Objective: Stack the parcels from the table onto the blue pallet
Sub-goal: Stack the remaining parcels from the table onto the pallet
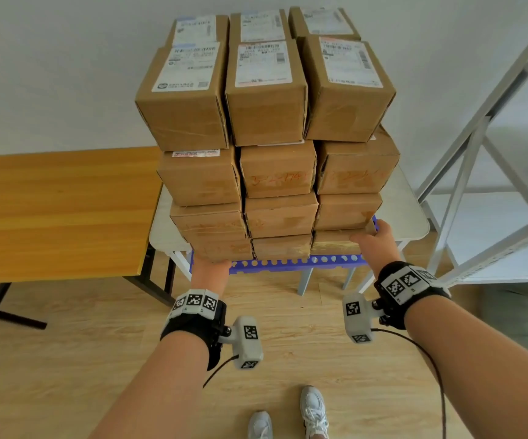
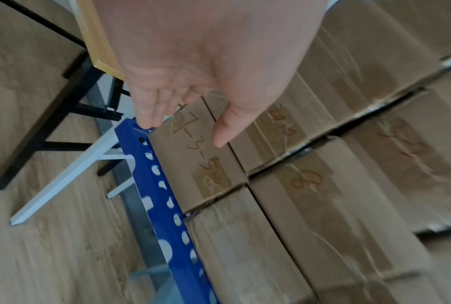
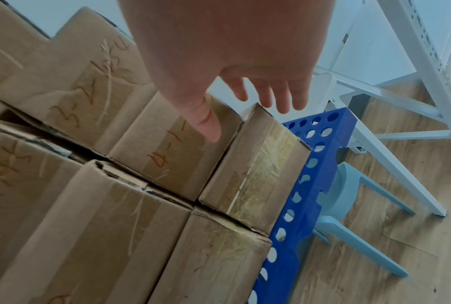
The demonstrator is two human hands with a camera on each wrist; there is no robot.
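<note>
Brown cardboard parcels (image 1: 275, 172) stand several layers high on the blue perforated pallet (image 1: 288, 263). My left hand (image 1: 210, 270) is at the stack's lower left corner. In the left wrist view its straight fingertips (image 2: 146, 121) touch the pallet (image 2: 167, 205) corner beside the bottom parcel (image 2: 198, 160), and the thumb hovers over that parcel's face. My right hand (image 1: 375, 237) is at the lower right corner. There its thumb (image 3: 208, 131) presses on the front of a low parcel (image 3: 167, 160), while its spread fingers (image 3: 284, 102) reach past that parcel's edge. Neither hand holds anything.
The pallet sits on a white folding table (image 1: 408, 217), with a light blue stool (image 3: 349, 195) under it. An orange wooden table (image 1: 53, 210) stands to the left and a white metal shelf frame (image 1: 494, 153) to the right. My white shoes (image 1: 313, 410) are on the wood floor.
</note>
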